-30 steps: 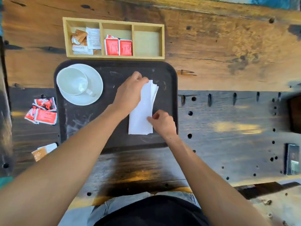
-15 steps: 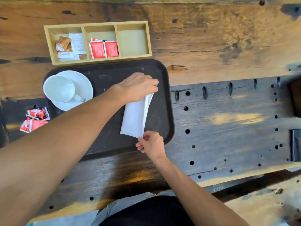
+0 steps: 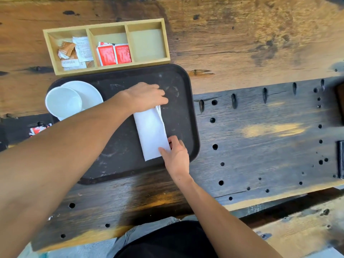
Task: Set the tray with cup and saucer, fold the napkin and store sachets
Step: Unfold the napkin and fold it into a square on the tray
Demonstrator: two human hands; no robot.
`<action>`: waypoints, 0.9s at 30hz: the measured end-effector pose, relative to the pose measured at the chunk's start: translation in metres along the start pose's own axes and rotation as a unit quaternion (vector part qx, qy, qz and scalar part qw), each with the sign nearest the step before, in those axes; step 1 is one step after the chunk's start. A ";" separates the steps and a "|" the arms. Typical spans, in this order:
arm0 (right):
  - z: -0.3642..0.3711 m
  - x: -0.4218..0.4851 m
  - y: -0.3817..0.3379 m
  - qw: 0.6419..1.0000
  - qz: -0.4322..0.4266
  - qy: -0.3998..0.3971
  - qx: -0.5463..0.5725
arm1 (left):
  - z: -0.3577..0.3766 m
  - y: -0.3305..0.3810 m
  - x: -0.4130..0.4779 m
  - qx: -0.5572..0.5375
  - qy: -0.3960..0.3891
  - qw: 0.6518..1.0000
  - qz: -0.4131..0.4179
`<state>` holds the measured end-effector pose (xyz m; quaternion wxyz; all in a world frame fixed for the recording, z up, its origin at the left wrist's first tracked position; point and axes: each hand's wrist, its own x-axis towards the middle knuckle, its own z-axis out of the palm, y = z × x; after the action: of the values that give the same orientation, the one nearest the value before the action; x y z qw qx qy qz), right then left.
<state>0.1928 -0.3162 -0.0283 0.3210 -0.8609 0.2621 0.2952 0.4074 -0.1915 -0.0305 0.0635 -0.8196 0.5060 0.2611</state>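
A dark tray [image 3: 182,116] lies on the wooden workbench. On its left a white cup [image 3: 62,102] stands on a white saucer [image 3: 89,94]. A white napkin [image 3: 150,135], folded into a long strip, lies on the tray's right half. My left hand [image 3: 145,97] presses flat on the strip's far end. My right hand [image 3: 176,154] holds the near right corner with thumb and fingers. A wooden three-compartment box [image 3: 149,23] sits beyond the tray, with brown and white sachets [image 3: 74,51] on the left, red sachets [image 3: 113,54] in the middle and nothing on the right.
Loose red sachets [image 3: 37,129] lie on the bench left of the tray, mostly hidden by my left forearm. The bench to the right has many drilled holes and slots. A dark object [image 3: 340,159] sits at the right edge.
The napkin has been straightened on the tray. My right hand moved from the near end up onto the near right corner. My left hand flattened on the far end.
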 end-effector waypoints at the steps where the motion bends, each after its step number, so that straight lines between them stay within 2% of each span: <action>1: -0.004 0.005 -0.002 1.000 -0.012 0.002 -0.006 | 0.005 -0.005 -0.008 -0.024 -0.002 0.999 -0.028; 4: -0.025 0.030 -0.003 0.999 -0.036 0.030 -0.009 | 0.017 -0.013 -0.032 -0.124 -0.015 0.984 -0.129; 8: -0.059 0.065 -0.008 0.996 -0.064 0.043 -0.036 | 0.034 -0.005 -0.063 -0.248 -0.009 0.938 -0.242; 12: -0.069 0.075 -0.015 0.979 -0.125 0.030 -0.157 | 0.046 0.013 -0.078 -0.280 0.042 0.908 -0.307; 17: -0.065 0.067 -0.007 0.953 -0.140 0.041 -0.264 | 0.051 0.029 -0.086 -0.322 0.080 0.878 -0.344; 19: -0.064 0.062 -0.005 0.948 -0.136 0.047 -0.286 | 0.051 0.038 -0.090 -0.318 0.104 0.859 -0.389; 22: -0.062 0.055 -0.004 0.942 -0.147 0.047 -0.298 | 0.055 0.058 -0.097 -0.345 0.154 0.784 -0.493; 24: -0.062 0.050 -0.005 0.934 -0.172 0.077 -0.303 | 0.060 0.066 -0.098 -0.413 0.127 0.729 -0.531; 27: -0.056 0.037 -0.006 0.908 -0.257 0.102 -0.313 | 0.063 0.065 -0.097 -0.511 0.110 0.647 -0.555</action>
<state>0.2405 -0.3616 -0.0163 0.0713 -0.9801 -0.0432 0.1803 0.2941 -0.1227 -0.0260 -0.2886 -0.8723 -0.2541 0.3020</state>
